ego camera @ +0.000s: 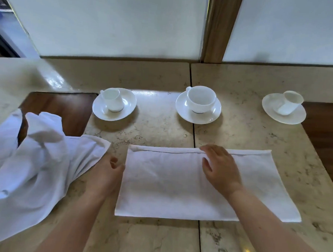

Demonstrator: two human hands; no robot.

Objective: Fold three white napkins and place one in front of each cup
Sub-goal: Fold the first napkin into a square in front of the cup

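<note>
A white napkin (170, 185) lies flat on the marble counter, folded once into a wide rectangle. My right hand (222, 168) rests palm down on its upper middle, fingers spread near the far hem. My left hand (106, 173) sits at the napkin's left edge, fingers curled, touching the cloth. A crumpled heap of white napkins (30, 165) lies to the left. Beyond stand three white cups on saucers: the left cup (113, 100), the middle cup (200, 99) and the right cup (290, 103).
The marble counter (157, 129) has dark seams running front to back. A dark wood inset (66, 111) sits at the left and wood surface (327, 130) at the right. A white wall with a wooden post (219, 28) closes the back.
</note>
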